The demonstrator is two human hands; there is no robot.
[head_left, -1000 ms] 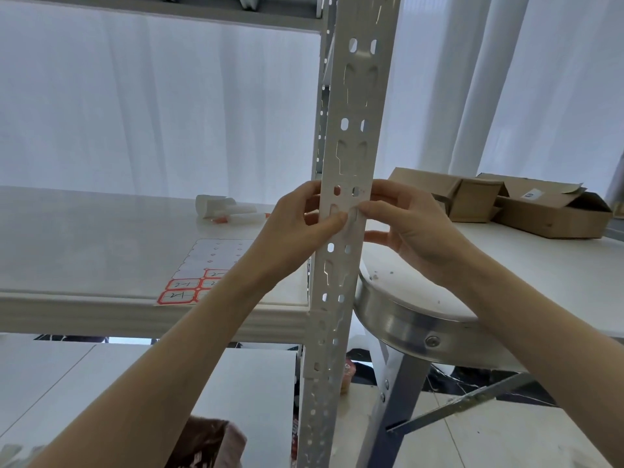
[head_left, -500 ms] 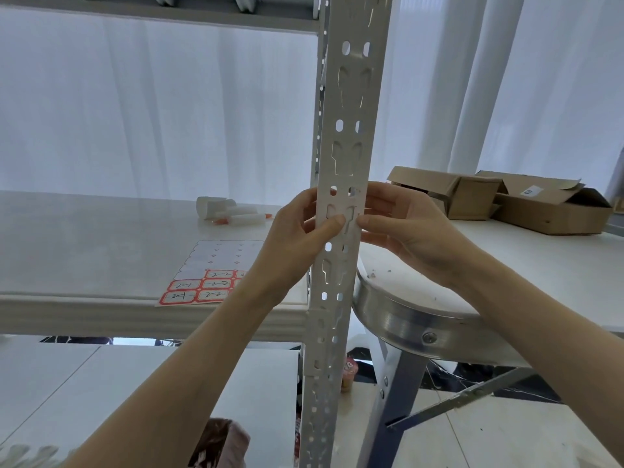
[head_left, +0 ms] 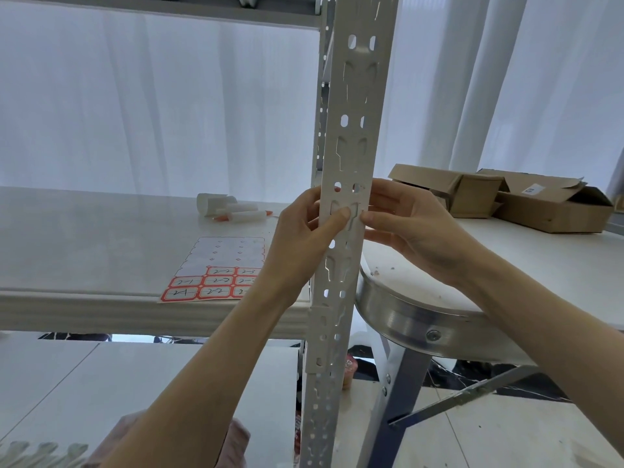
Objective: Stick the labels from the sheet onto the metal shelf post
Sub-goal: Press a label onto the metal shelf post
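Largest first: bench (head_left: 84,238) carries the label sheet (head_left: 219,268), flat near the front edge. Top rows are peeled; red-bordered labels (head_left: 216,292) remain at the bottom. The metal shelf post (head_left: 351,136) runs vertical, between both hands. The left hand (head_left: 300,238) pinches the post, thumb (head_left: 339,219) flat on the front face, fingers behind the left edge. The right hand (head_left: 418,231) is loosely open, fingertips touching the right edge, holding nothing. Can't make out a label under the thumb; probably pressing one down. The sheet lies down-left of the hands, left hand nearer.
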